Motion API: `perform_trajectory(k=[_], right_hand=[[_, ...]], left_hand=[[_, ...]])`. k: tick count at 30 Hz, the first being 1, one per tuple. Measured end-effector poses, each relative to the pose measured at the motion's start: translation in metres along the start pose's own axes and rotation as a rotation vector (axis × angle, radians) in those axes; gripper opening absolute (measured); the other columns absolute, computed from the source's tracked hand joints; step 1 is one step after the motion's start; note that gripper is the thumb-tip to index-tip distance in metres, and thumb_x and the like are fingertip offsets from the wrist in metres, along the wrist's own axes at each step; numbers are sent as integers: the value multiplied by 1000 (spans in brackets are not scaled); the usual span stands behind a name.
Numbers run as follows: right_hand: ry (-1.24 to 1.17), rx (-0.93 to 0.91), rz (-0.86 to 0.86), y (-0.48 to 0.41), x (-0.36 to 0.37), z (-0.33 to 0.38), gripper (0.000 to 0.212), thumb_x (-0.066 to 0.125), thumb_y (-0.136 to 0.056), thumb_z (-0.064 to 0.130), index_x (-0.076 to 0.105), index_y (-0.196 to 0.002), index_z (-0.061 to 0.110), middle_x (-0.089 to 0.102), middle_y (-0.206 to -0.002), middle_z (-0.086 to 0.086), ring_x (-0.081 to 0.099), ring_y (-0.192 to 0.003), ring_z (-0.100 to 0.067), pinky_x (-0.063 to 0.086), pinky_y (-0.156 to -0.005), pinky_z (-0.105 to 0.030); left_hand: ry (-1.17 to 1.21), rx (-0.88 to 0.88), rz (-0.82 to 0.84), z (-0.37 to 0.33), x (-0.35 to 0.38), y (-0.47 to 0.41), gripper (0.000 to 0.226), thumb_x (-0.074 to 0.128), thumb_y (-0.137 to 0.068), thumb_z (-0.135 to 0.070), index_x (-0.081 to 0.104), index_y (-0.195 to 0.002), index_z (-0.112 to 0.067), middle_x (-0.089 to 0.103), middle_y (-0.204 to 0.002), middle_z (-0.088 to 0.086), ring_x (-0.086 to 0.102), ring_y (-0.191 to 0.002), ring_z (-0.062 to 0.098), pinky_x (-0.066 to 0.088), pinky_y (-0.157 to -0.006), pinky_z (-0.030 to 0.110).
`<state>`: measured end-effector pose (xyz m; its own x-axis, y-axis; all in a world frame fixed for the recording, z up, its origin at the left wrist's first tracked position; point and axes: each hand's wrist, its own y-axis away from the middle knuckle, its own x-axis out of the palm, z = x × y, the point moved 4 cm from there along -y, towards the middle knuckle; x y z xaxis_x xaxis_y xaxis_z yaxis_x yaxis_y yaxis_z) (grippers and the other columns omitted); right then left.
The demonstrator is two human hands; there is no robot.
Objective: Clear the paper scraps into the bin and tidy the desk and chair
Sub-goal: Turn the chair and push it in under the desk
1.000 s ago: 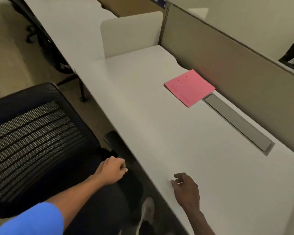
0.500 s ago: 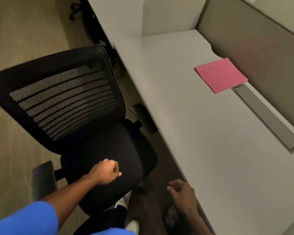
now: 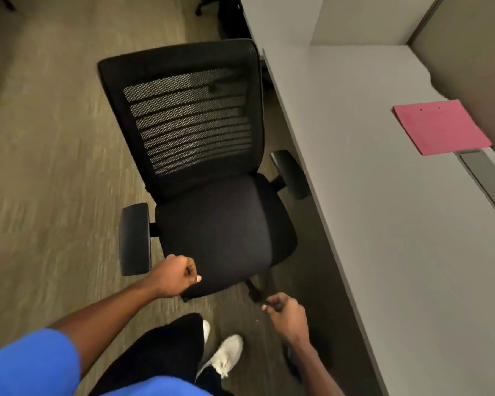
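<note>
A black office chair point(image 3: 212, 230) with a mesh back stands on the carpet beside the pale grey desk point(image 3: 383, 238), its seat facing me. My left hand point(image 3: 175, 277) is a closed fist over the seat's front left corner; I see nothing in it. Fingers curled, my right hand point(image 3: 287, 314) hangs over the floor between chair and desk edge, and nothing shows in it. A pink folder point(image 3: 440, 127) lies flat at the desk's far side. No bin or paper scraps are in view.
A grey cable cover point(image 3: 486, 178) runs along the desk's back edge under the partition point(image 3: 469, 52). The chair's right armrest point(image 3: 290, 174) sits close to the desk edge. My feet point(image 3: 226, 358) stand in front of the chair. Another chair's base point(image 3: 212, 7) shows far back.
The view has swung left and pulled back, so the whole chair now shows. My right hand has left the desk top and dropped beside its edge. My left fist stays near the seat front.
</note>
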<state>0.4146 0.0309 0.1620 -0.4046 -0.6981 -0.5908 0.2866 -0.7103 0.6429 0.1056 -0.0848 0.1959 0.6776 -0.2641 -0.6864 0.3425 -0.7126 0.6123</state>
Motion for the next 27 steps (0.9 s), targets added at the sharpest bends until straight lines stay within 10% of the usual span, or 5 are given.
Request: perform_trajectory(k=[11,18,27], right_hand=[[267,-162,101,7,104,93,31,64,-91,42,69,-119,30,78,-116,5,71,-115,-25,57,-94,-37],[228,-191,105,-15,163,195,52,73,-85,51,61,-132,32,74,-110,9,70,-113,-19,56,-93,-38],[394,-316,22,-19,262,319,85,68,-93,50,23,-163,30,32,-164,-11,38,-146,-33,44,-116,-51]], left_hand=[[85,-31,-186,96,-81,14,18,78,-93,-38,75,-86,-22,76,-79,-7,71,-73,8,52,-67,29],[99,52,-237,159,-188,-36,16,78,-95,-34,78,-93,-18,78,-92,-3,74,-89,16,60,-84,38],[74,188,-276,192,-319,-94,23,79,-94,-33,78,-101,-11,78,-102,3,73,-97,20,58,-86,36]])
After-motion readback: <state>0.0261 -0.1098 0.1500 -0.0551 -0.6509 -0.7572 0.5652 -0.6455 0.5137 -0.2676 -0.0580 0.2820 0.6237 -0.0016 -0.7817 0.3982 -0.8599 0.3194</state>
